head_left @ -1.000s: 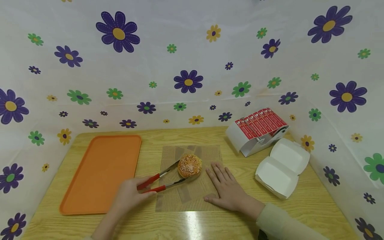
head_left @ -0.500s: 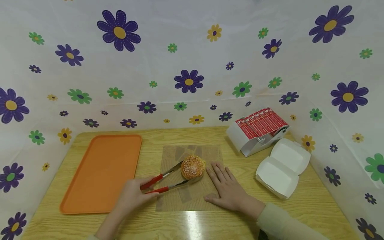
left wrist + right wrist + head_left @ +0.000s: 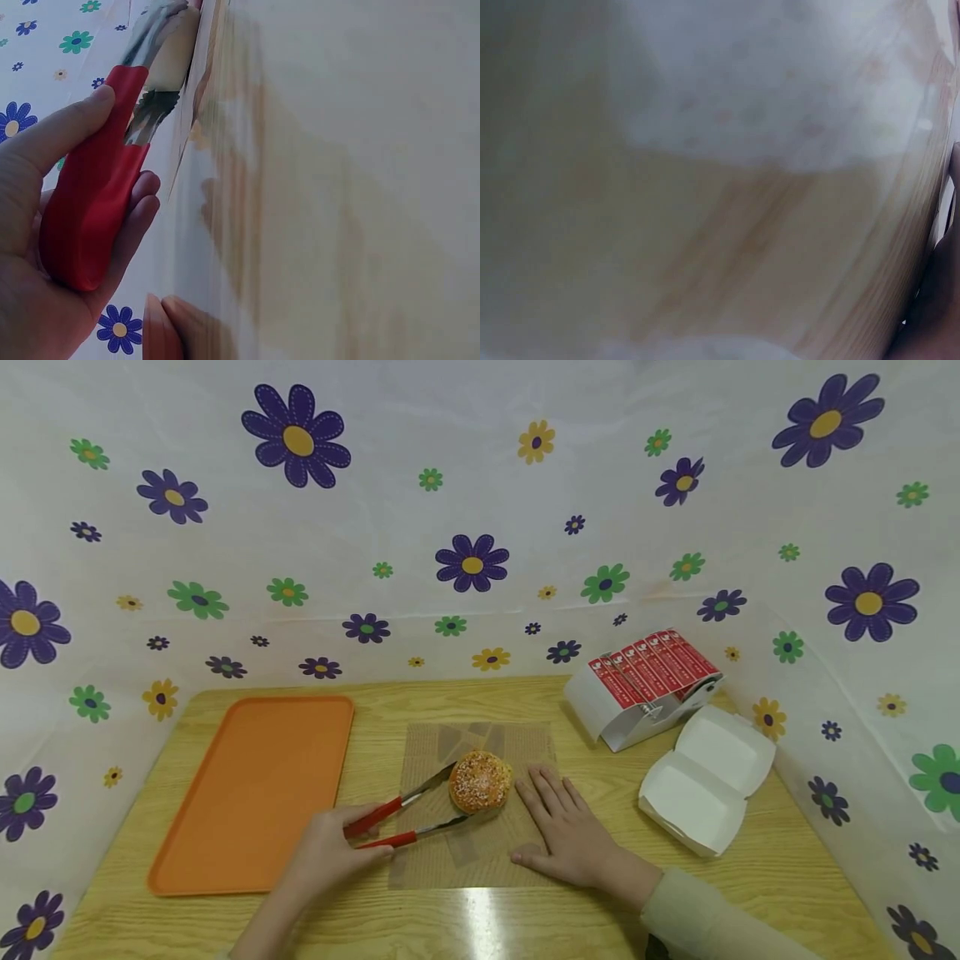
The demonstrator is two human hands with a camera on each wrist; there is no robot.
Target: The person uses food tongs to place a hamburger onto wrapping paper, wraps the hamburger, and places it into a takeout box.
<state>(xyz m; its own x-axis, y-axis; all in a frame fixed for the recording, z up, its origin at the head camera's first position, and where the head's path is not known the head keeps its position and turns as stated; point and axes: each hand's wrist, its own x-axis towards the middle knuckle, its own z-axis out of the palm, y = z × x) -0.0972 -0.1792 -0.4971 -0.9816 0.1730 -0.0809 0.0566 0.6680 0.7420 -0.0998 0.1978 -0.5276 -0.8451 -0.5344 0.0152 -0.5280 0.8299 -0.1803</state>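
My left hand (image 3: 326, 852) grips tongs (image 3: 375, 817) by their red handles; the left wrist view shows its thumb on one red handle (image 3: 90, 195) and fingers on the other side. The tongs' metal arms lie around a burger (image 3: 480, 782) with a seeded bun, one on each side. Under the burger is a sheet of brown printed paper (image 3: 498, 860). My right hand (image 3: 562, 831) rests flat with spread fingers on the paper's right edge, just right of the burger. In the right wrist view, only a dark edge of that hand (image 3: 934, 307) shows.
An orange tray (image 3: 262, 793) lies to the left. To the right stands an opened white clamshell box (image 3: 693, 802). Behind it is a white slanted holder (image 3: 588, 706) with several red panels (image 3: 652, 664). A flowered sheet (image 3: 405, 485) surrounds the wooden table (image 3: 420, 927).
The tongs and burger shift a little to the right, then slightly back left and nearer to me. My right hand keeps its place.
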